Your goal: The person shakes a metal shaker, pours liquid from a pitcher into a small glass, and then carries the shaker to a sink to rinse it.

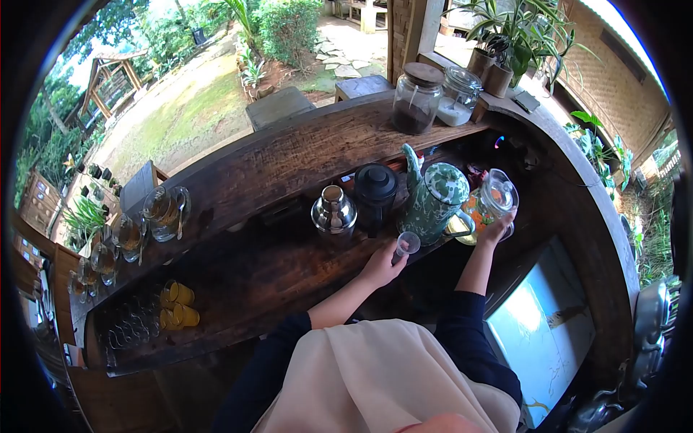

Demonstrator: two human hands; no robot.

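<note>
My left hand is closed around a small clear plastic cup at the front edge of the counter. My right hand grips a clear glass jar, seen from above and partly hidden by the hand. Between my hands stands a green and white speckled enamel pot with a curved spout and a handle. Left of it are a black lidded pot and a shiny metal cocktail shaker. An orange-patterned item shows beside the jar.
On the raised wooden ledge stand a wooden-lidded jar of dark powder and a clip-top jar of white grains. Several glass cups with spoons line its left end. Yellow cups sit lower left. A pale marbled surface lies right.
</note>
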